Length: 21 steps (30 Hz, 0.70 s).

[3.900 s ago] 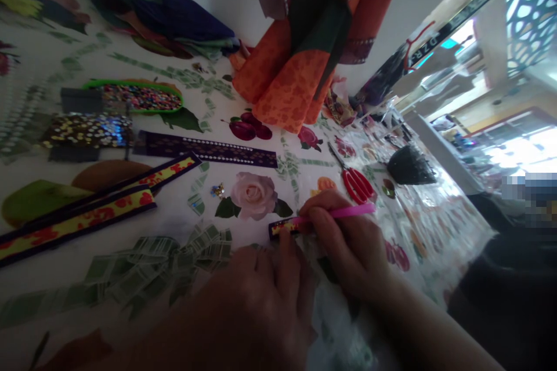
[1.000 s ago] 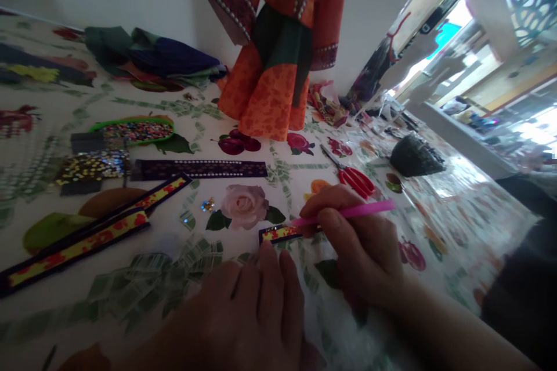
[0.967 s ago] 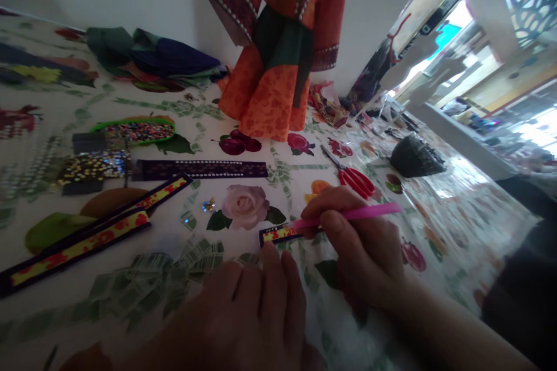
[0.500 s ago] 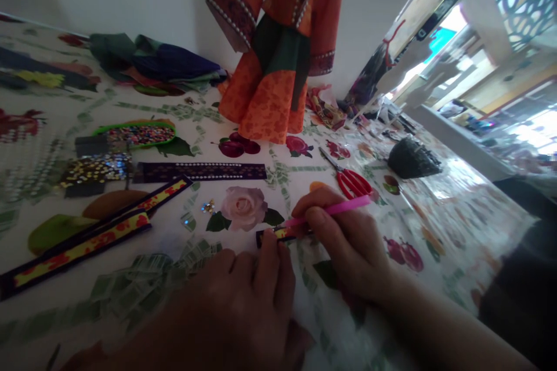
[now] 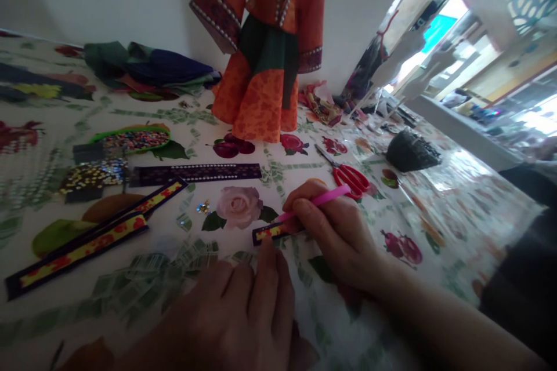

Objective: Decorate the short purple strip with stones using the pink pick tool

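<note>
A pink pen-like tool (image 5: 333,195) is pinched in my right hand (image 5: 335,232), its thin tip down at a short dark strip with a yellow and red pattern (image 5: 272,232). My left hand (image 5: 243,295) lies in front of the strip, palm down, one fingertip at its near edge; the fingers lie stretched side by side. Part of the strip runs under my right hand. Small shiny pieces (image 5: 203,207) lie left of a printed rose. Longer patterned strips (image 5: 82,246) and a dark strip with white beads (image 5: 195,173) rest further left.
Red-handled scissors (image 5: 350,179) lie behind my right hand. Beyond are an orange garment (image 5: 256,98), folded cloth (image 5: 161,66) and a dark rounded object (image 5: 412,151). At the left are a green tray of beads (image 5: 134,139) and gold sequins (image 5: 91,177).
My right hand and the pink tool have shifted slightly left and the tool's top end is lower. My left fingertip has drawn back toward me, showing more of the strip. The view has moved slightly.
</note>
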Motion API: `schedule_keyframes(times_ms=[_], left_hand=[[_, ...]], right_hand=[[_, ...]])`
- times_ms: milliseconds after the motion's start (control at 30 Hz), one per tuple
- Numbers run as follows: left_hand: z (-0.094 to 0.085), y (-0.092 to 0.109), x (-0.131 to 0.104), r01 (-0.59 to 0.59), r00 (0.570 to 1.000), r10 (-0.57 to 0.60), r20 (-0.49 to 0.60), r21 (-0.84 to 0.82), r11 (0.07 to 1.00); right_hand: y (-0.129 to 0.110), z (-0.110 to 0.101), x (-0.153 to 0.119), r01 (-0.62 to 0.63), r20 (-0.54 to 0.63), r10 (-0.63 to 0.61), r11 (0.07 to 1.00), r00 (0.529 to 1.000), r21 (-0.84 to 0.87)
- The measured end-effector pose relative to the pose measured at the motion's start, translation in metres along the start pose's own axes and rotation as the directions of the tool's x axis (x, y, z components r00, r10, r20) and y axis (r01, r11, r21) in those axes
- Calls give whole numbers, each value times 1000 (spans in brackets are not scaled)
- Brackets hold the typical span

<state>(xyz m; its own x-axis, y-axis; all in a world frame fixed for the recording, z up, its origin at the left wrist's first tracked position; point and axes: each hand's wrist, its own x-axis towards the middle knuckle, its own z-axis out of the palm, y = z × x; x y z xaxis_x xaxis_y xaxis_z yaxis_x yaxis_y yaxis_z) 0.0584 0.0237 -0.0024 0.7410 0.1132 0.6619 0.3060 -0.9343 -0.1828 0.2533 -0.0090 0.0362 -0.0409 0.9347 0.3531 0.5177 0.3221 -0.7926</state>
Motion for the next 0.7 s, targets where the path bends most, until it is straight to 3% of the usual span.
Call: schedule_keyframes(times_ms=[100,233,333,500,600,700], left_hand=[[-1,-3,0,-29,998,28,-60,-21,999],[-2,-8,0,13,998,-8,65,-77,997],[-4,-10,3,-27,985,49,168,-131,991],[-7,-9,5,-21,977,42,208,-105,994],[-7,-8,4,-50,976,68,206,-91,995],[-6,-9,4,-72,983,82,162,-70,995]], right_hand=[[-1,0,1,16,-9,-16,1000,1000,2],[-2,0,-1,21,-14,-21,1000,1000,-5],[-2,-2,-4,20,-5,-20,999,1000,-26],[3,-1,-6,60,-43,-62,997,997,-54],[4,1,-6,68,-74,-75,994,994,-89],[-4,-1,-4,75,-29,-80,988,996,-138]])
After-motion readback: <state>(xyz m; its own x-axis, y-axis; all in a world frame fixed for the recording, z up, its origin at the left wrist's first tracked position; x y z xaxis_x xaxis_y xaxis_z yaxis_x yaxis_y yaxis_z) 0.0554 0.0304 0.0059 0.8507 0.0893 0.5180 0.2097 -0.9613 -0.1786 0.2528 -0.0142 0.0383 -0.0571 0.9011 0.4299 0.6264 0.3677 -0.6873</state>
